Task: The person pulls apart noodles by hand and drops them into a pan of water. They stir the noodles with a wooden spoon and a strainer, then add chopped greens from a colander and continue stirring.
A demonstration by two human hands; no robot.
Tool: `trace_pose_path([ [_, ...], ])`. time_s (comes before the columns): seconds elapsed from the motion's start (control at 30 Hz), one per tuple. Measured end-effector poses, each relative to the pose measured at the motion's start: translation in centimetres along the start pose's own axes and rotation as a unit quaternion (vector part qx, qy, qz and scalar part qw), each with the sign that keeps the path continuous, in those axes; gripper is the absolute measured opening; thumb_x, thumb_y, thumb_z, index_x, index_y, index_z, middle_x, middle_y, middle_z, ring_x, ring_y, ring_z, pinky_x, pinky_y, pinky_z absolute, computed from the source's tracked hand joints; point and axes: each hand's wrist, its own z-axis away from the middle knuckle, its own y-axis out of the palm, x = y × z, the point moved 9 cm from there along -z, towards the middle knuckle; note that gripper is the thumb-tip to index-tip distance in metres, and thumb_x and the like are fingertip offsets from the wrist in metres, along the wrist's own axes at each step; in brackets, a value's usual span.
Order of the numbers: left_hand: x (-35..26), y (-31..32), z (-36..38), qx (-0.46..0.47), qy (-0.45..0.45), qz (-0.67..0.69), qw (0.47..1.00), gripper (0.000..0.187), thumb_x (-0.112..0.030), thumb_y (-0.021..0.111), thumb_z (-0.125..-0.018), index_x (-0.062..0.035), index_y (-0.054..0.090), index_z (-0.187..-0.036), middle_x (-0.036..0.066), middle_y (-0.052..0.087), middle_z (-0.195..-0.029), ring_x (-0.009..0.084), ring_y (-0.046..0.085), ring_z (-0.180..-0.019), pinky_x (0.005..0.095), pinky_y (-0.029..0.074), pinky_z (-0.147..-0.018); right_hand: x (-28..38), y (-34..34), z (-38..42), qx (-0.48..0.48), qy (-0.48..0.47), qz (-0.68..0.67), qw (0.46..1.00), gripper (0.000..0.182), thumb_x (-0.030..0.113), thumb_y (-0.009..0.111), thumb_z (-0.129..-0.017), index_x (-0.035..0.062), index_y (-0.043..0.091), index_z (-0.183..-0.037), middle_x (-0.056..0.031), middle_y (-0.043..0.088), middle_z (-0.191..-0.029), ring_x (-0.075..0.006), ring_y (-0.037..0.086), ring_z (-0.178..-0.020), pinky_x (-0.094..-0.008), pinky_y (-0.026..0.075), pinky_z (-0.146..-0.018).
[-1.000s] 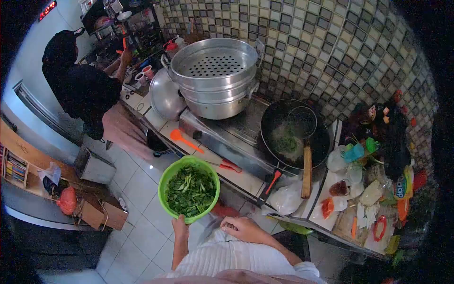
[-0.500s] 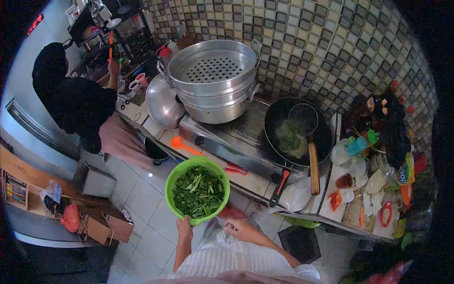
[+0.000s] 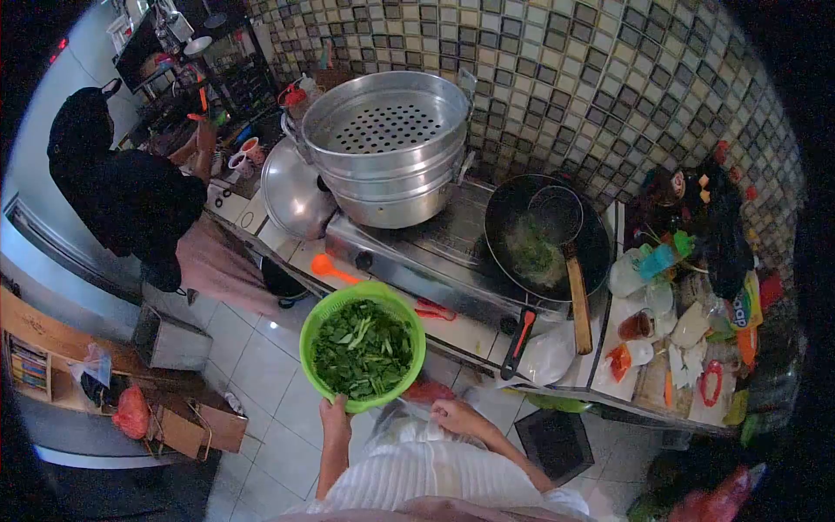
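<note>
My left hand [image 3: 335, 418] grips the near rim of a bright green plastic colander [image 3: 417, 335]. Chopped green leaves with pale stems [image 3: 361, 352] fill it, and it is held in front of the counter's edge. Low by my waist, my right hand [image 3: 458, 418] is closed, its fingertips pinching what looks like a clear plastic bag [image 3: 403, 426]. A black wok [image 3: 504, 248] sits on the stove to the right of the colander, with some greens in liquid. A wire strainer with a wooden handle [image 3: 578, 300] rests in the wok.
A large aluminium steamer [image 3: 387, 187] stands on the stove [image 3: 383, 252], its lid [image 3: 296, 196] leaning beside it. An orange ladle [image 3: 330, 267] and red tongs [image 3: 435, 311] lie along the front edge. Bags and bottles crowd the right counter. Another person [image 3: 122, 191] works at left.
My right hand has moved slightly right and its fingers have closed at the plastic. The colander stays nearly in place, tilted a little differently. The other person's hand has shifted slightly.
</note>
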Motion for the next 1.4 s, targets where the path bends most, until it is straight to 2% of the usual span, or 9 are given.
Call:
trace_pose_path([
  [0.47,-1.5,1.0,1.4,0.047,-0.029,-0.043,0.998,0.024,-0.005,0.045,-0.080,0.0044,0.045,-0.101,0.011,0.055,-0.090,0.0215,0.058,-0.073,0.0352,0.052,-0.062,-0.4,-1.2,-1.1,0.046,0.082,-0.262,0.961,0.025,0.028,0.049,-0.086,0.0045,0.054,-0.087,-0.0004,0.055,-0.069,-0.0086,0.051,-0.060,-0.0247,0.043,-0.050],
  [0.8,-1.9,-0.9,1.8,0.046,-0.026,0.020,0.998,0.027,-0.006,0.050,-0.076,0.0038,0.045,-0.101,0.013,0.053,-0.093,0.0226,0.057,-0.079,0.0334,0.052,-0.063,-1.8,-0.7,-0.9,0.030,0.063,-0.125,0.990,0.027,0.029,0.048,-0.087,0.0047,0.053,-0.099,-0.0015,0.057,-0.074,-0.0086,0.051,-0.062,-0.0228,0.041,-0.055],
  [1.0,-14.1,1.0,3.9,0.047,0.072,0.022,0.996,0.025,-0.010,0.054,-0.075,-0.0006,0.047,-0.096,0.007,0.051,-0.086,0.0170,0.053,-0.075,0.0291,0.047,-0.062,-1.5,-1.0,-0.4,0.027,0.020,-0.150,0.988,0.024,0.024,0.048,-0.087,0.0038,0.055,-0.096,-0.0018,0.058,-0.076,-0.0105,0.052,-0.063,-0.0258,0.043,-0.054],
  [1.1,-20.6,1.8,3.0,0.106,0.152,0.064,0.981,0.023,-0.011,0.056,-0.075,-0.0037,0.048,-0.095,0.005,0.052,-0.085,0.0137,0.052,-0.075,0.0264,0.045,-0.061,-1.1,-1.4,-0.1,-0.006,-0.178,-0.206,0.962,0.024,0.024,0.048,-0.087,0.0036,0.056,-0.094,-0.0027,0.059,-0.075,-0.0099,0.053,-0.063,-0.0248,0.042,-0.052],
  [1.17,-25.2,2.7,2.4,0.101,0.154,0.096,0.978,0.022,-0.010,0.056,-0.075,-0.0043,0.049,-0.095,0.004,0.052,-0.085,0.0129,0.053,-0.074,0.0261,0.045,-0.061,-1.2,-1.9,0.2,0.044,0.068,-0.190,0.978,0.024,0.025,0.047,-0.087,0.0035,0.055,-0.095,-0.0033,0.059,-0.074,-0.0093,0.054,-0.063,-0.0233,0.042,-0.051],
  [1.23,-30.1,5.0,1.1,0.170,0.154,0.038,0.973,0.022,-0.010,0.056,-0.075,-0.0011,0.049,-0.095,0.005,0.054,-0.089,0.0140,0.054,-0.075,0.0247,0.046,-0.061,-1.2,-2.4,0.3,0.042,0.065,-0.190,0.979,0.025,0.028,0.048,-0.086,0.0036,0.054,-0.092,-0.0024,0.057,-0.076,-0.0104,0.054,-0.066,-0.0249,0.043,-0.055],
  [1.3,-36.7,9.4,3.2,0.150,0.530,-0.349,0.758,0.023,-0.010,0.053,-0.078,0.0044,0.049,-0.095,0.010,0.054,-0.092,0.0190,0.057,-0.082,0.0257,0.049,-0.064,-1.2,-2.9,0.2,0.040,0.061,-0.189,0.979,0.027,0.030,0.049,-0.086,0.0037,0.054,-0.089,-0.0014,0.055,-0.077,-0.0116,0.054,-0.069,-0.0265,0.044,-0.060],
  [1.37,-38.7,13.6,-1.5,0.310,0.179,0.003,0.934,0.022,-0.008,0.050,-0.080,0.0085,0.048,-0.094,0.016,0.054,-0.093,0.0249,0.057,-0.089,0.0299,0.052,-0.070,-2.1,-2.9,0.3,0.036,0.089,-0.191,0.977,0.025,0.026,0.046,-0.087,0.0041,0.054,-0.096,-0.0018,0.059,-0.072,-0.0083,0.053,-0.060,-0.0216,0.040,-0.050],
  [1.4,-40.7,16.4,-0.5,0.315,0.236,-0.046,0.918,0.023,-0.007,0.048,-0.080,0.0101,0.045,-0.096,0.020,0.053,-0.096,0.0279,0.056,-0.092,0.0326,0.052,-0.073,-2.1,-3.0,0.4,0.034,0.086,-0.191,0.977,0.025,0.026,0.046,-0.087,0.0041,0.054,-0.096,-0.0018,0.059,-0.072,-0.0083,0.053,-0.060,-0.0216,0.040,-0.050],
])
